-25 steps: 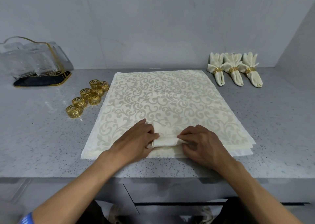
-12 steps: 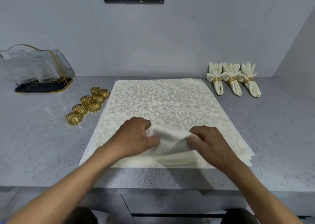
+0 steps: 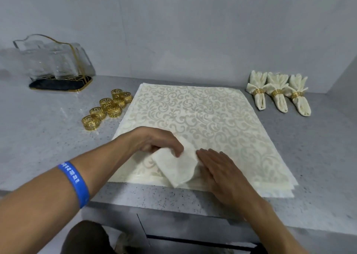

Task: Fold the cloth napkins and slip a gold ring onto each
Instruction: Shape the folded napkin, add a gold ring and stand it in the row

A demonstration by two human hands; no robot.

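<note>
Fingers left: left fingers [image 3: 176,150] were curled round a bunched edge of the napkin [image 3: 176,168], gripping it, probably so the folds couldn't spring open.
Fingers right: right fingers [image 3: 207,155] were straight and flat, pressing the napkin's right side down and holding nothing; they seemed to pin the cloth while the left worked.
Napkin: part-folded into a small pale wedge, it lay on the near edge of the stack [image 3: 202,114] between both hands, with no ring on it.
Stack: flat patterned napkins sat mid-surface [image 3: 38,138], with layers showing at the near right corner.
Rings: gold rings [image 3: 108,107] were clustered just left of the stack, not touching it, within easy left reach.
Ringed napkins: three ringed napkins [image 3: 278,93] sat in a row far right by the wall, out of the work area, each with a ring round its waist.
Stage: judged mid-fold on one napkin, with loose rings and flat napkins still waiting.
Next: ringing it would need one hand free while the other kept the bundle tight.
Risk: folds would loosen if the grip slackened.
Other: glass rack [image 3: 56,64] far left; wristband [image 3: 74,182] on the left forearm.
</note>
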